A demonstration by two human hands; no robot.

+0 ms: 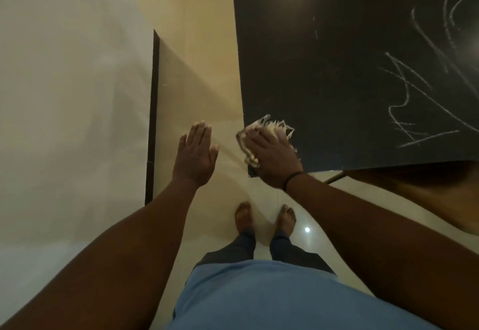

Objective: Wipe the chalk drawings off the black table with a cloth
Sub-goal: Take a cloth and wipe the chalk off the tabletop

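- The right hand point(272, 157) lies palm down on a pale cloth point(261, 132) at the near left corner of the black table point(324, 70); its fingers are straight and pressed flat on the fabric, not curled round it.
- The cloth is bunched under that hand. Frayed white threads fan out past the fingertips onto the dark surface, and a folded, striped edge sticks out on the left side, over the table's edge.
- A thin dark band point(291, 178) circles the right wrist.
- The left hand point(195, 153) hangs in the air to the left of the table, apart from it and from the cloth. Its fingers are straight and held close together, thumb a little out, palm facing down, and it holds nothing.
- White chalk drawings point(420, 88) cover the right part of the tabletop: looping strokes, crossed lines and a zigzag. They lie well apart from the cloth.
- One short faint chalk mark point(315, 33) shows farther up the surface, between the corner and the larger scribbles.
- The stretch of tabletop around the cloth is plain black, with a soft glare near the far edge.
- Below, the person's bare feet point(264, 217) stand on a glossy cream tiled floor point(212, 70), just beside the table's near corner. Dark trouser legs and a blue shirt point(272, 296) fill the bottom of the head view.
- A dark vertical strip point(153, 117) runs along the edge of a pale wall point(64, 96) on the left.
- A slim leg of the table point(333, 178) shows under its near edge, beside a brown surface at the right border that is too blurred to identify.
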